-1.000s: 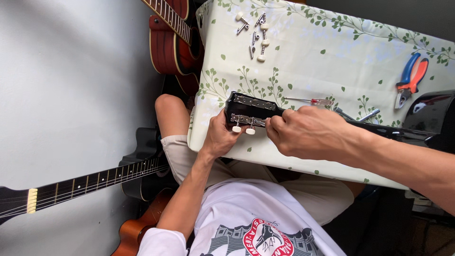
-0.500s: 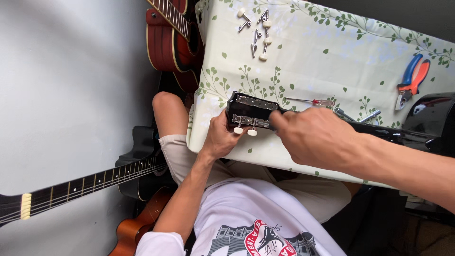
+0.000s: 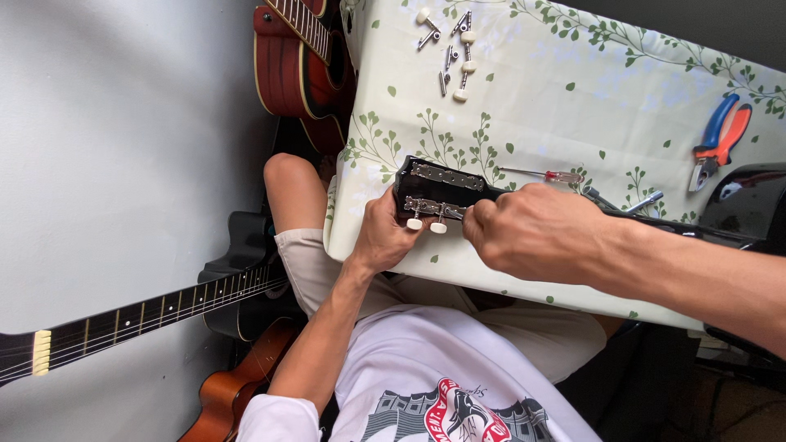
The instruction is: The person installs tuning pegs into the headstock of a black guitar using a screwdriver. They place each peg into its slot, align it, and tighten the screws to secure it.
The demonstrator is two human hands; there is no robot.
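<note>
A black guitar headstock (image 3: 434, 192) lies face down at the near edge of the tabletop (image 3: 573, 90), which is covered with a pale cloth printed with green leafy sprigs. Two metal tuner strips run along the back of the headstock, and two cream tuner buttons stick out past its near side, over the edge of the tabletop.

The left hand (image 3: 385, 237) is curled around the near end of the headstock from below, thumb and fingers closed on it just beside the cream buttons. The right hand (image 3: 532, 233) comes in from the right with its fingers bunched tight at the near tuner strip, right next to the second button; whether it pinches a small tool or part there cannot be told, since the knuckles hide the fingertips.

Just beyond the right hand lies a thin screwdriver (image 3: 544, 174) with a red and clear handle. A loose set of tuning pegs (image 3: 450, 53) with cream buttons lies near the far left corner of the tabletop. Blue and orange handled pliers (image 3: 719, 135) lie near the right edge, with a black guitar body (image 3: 749, 200) just below them.

Off the left edge of the tabletop, a reddish acoustic guitar (image 3: 299, 65) stands against the grey wall. Lower down, a dark guitar neck (image 3: 147, 315) reaches across from the left, above a brown guitar body (image 3: 225, 393).
</note>
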